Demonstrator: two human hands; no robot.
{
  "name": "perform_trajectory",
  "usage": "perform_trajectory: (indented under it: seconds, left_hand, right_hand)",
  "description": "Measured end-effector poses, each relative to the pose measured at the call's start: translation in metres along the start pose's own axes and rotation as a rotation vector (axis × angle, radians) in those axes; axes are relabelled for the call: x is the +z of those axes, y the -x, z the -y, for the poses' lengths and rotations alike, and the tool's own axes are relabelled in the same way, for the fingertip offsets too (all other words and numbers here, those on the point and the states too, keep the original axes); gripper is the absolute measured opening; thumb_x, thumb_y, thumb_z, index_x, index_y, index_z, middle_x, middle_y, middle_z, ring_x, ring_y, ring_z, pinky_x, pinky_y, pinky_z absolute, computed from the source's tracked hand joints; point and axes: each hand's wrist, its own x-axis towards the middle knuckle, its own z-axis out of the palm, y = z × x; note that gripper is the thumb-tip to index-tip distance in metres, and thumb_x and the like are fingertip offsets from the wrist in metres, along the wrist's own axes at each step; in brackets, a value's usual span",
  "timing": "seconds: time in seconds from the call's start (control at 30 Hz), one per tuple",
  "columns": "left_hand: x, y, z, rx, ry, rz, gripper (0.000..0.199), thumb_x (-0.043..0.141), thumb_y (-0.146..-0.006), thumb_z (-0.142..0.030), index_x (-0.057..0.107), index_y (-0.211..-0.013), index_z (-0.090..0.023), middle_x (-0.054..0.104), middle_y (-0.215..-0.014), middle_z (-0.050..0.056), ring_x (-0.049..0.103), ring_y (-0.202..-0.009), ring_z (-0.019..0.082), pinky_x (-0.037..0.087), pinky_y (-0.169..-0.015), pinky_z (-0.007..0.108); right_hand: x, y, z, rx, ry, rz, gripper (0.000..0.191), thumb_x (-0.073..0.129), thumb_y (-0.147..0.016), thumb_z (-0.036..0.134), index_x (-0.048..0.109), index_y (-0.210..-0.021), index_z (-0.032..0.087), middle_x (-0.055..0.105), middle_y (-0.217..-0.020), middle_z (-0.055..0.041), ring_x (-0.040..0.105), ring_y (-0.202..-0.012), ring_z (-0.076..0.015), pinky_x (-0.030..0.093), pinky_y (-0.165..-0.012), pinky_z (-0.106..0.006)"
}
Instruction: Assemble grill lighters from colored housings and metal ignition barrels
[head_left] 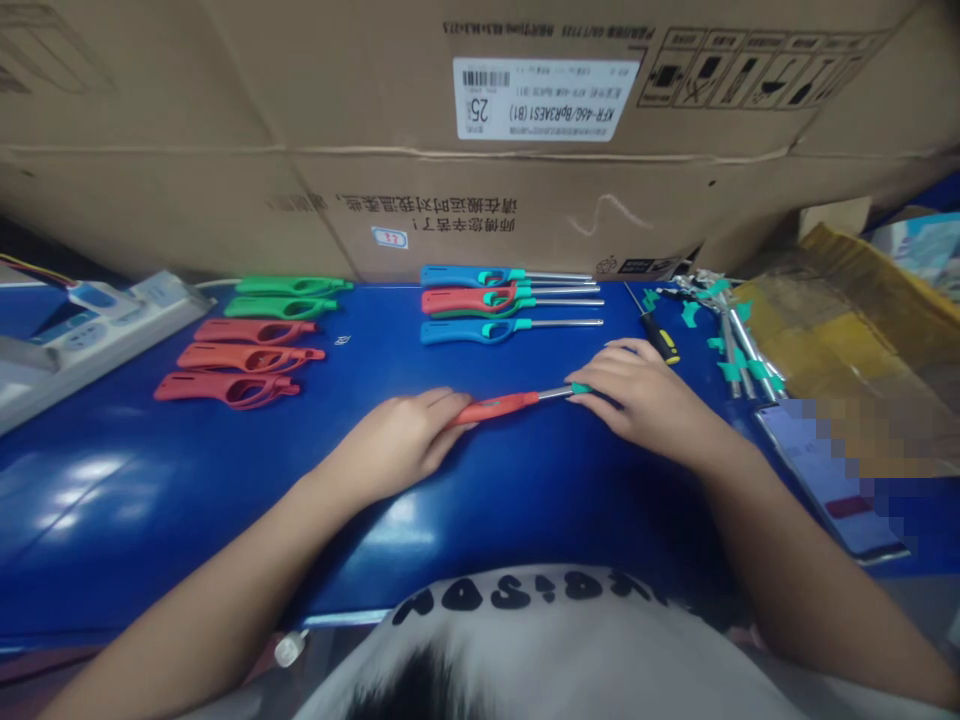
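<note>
The left hand (401, 445) is gripping a red handle (499, 408); its metal tube (555, 393) is pointing rightward (tilting slightly away) toward the right hand (637, 395), which is pinching a teal piece (580, 388).

Held lighter (495, 409): red-orange handle, silver rod (553, 394), teal piece (580, 388) at rod's far end.
Table (142, 500): glossy deep blue, pale glare patches.
Lighter bodies (217, 329) at left: two green, three red.
Back row of lighters (452, 331): blue, red, green and blue; silver rods, teal parts.
Screwdriver (661, 340): black and yellow.
Carton (360, 90): brown, black print; label (547, 98) white, black lettering.
Shirt (540, 650): pale grey, bold black lettering.
</note>
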Motion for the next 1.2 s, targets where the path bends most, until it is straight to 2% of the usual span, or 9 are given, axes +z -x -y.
perform_trajectory:
  seconds: [0.2, 0.37, 0.47, 0.6, 0.67, 0.77, 0.93, 1.07, 1.2]
  left_hand:
    - [0.003, -0.002, -0.01, 0.008, 0.187, 0.056, 0.024, 0.046, -0.104, -0.031, 0.065, -0.099, -0.016, 0.069, -0.09, 0.007, 0.067, -0.078, 0.019, 0.049, -0.071, 0.03]
    - [0.004, -0.004, -0.019, -0.084, 0.369, 0.109, 0.031, 0.053, -0.099, -0.036, 0.058, -0.075, -0.017, 0.053, -0.063, -0.003, 0.047, -0.056, 0.011, 0.034, -0.056, 0.025]
    - [0.002, -0.005, -0.017, -0.206, 0.508, 0.197, 0.036, 0.056, -0.095, -0.042, 0.056, -0.07, -0.016, 0.039, -0.057, -0.006, 0.034, -0.051, 0.009, 0.025, -0.049, 0.024]
    - [-0.002, -0.005, -0.015, -0.277, 0.658, 0.352, 0.036, 0.058, -0.092, -0.045, 0.058, -0.071, -0.015, 0.035, -0.059, -0.006, 0.03, -0.053, 0.008, 0.022, -0.048, 0.023]
    - [-0.003, -0.005, -0.016, -0.266, 0.637, 0.335, 0.034, 0.058, -0.092, -0.043, 0.06, -0.073, -0.015, 0.037, -0.059, -0.006, 0.031, -0.053, 0.008, 0.023, -0.048, 0.023]
    - [-0.003, -0.004, -0.02, -0.174, 0.518, 0.217, 0.031, 0.055, -0.095, -0.037, 0.061, -0.073, -0.015, 0.043, -0.057, -0.005, 0.035, -0.052, 0.009, 0.025, -0.05, 0.024]
    - [0.002, -0.001, -0.022, 0.019, 0.351, 0.089, 0.028, 0.049, -0.099, -0.032, 0.067, -0.088, -0.014, 0.066, -0.074, 0.003, 0.061, -0.067, 0.016, 0.041, -0.063, 0.027]
    - [0.011, -0.001, -0.019, 0.03, 0.258, 0.089, 0.027, 0.047, -0.101, -0.033, 0.068, -0.104, -0.016, 0.072, -0.092, 0.007, 0.068, -0.081, 0.021, 0.049, -0.072, 0.031]
    - [0.016, -0.004, -0.019, -0.043, 0.09, 0.092, 0.024, 0.049, -0.1, -0.026, 0.061, -0.119, -0.021, 0.069, -0.11, 0.006, 0.069, -0.093, 0.024, 0.052, -0.077, 0.034]
  right_hand:
    - [0.01, -0.005, 0.021, -0.127, -0.004, 0.013, 0.025, 0.05, -0.104, 0.03, 0.07, -0.106, 0.016, 0.075, -0.098, -0.0085, 0.064, -0.092, -0.0215, 0.042, -0.091, -0.039]
    - [0.017, -0.006, 0.031, -0.216, -0.077, 0.077, 0.028, 0.045, -0.105, 0.029, 0.069, -0.106, 0.014, 0.072, -0.092, -0.0087, 0.059, -0.088, -0.0211, 0.043, -0.086, -0.037]
    - [0.021, -0.004, 0.033, -0.261, -0.139, 0.074, 0.029, 0.043, -0.106, 0.028, 0.068, -0.101, 0.013, 0.07, -0.089, -0.0087, 0.056, -0.086, -0.0207, 0.043, -0.085, -0.036]
    - [0.026, -0.003, 0.038, -0.295, -0.198, 0.111, 0.033, 0.041, -0.106, 0.029, 0.065, -0.089, 0.015, 0.066, -0.08, -0.0068, 0.051, -0.079, -0.0201, 0.044, -0.082, -0.035]
    - [0.027, -0.003, 0.041, -0.281, -0.222, 0.12, 0.032, 0.042, -0.106, 0.028, 0.065, -0.087, 0.015, 0.065, -0.079, -0.0065, 0.051, -0.079, -0.0199, 0.044, -0.081, -0.034]
    - [0.025, -0.003, 0.042, -0.254, -0.249, 0.093, 0.03, 0.044, -0.106, 0.027, 0.065, -0.087, 0.016, 0.065, -0.079, -0.0061, 0.05, -0.078, -0.0194, 0.044, -0.08, -0.033]
    - [0.02, -0.004, 0.039, -0.226, -0.258, 0.087, 0.027, 0.047, -0.105, 0.026, 0.067, -0.093, 0.015, 0.066, -0.08, -0.0062, 0.05, -0.077, -0.0194, 0.043, -0.079, -0.033]
    - [0.021, -0.006, 0.037, -0.186, -0.212, 0.111, 0.024, 0.049, -0.103, 0.027, 0.069, -0.099, 0.014, 0.068, -0.085, -0.007, 0.053, -0.082, -0.0207, 0.042, -0.083, -0.034]
    - [0.02, -0.008, 0.032, -0.092, -0.14, 0.172, 0.018, 0.054, -0.101, 0.026, 0.069, -0.102, 0.016, 0.068, -0.092, -0.0064, 0.056, -0.088, -0.0219, 0.04, -0.085, -0.036]
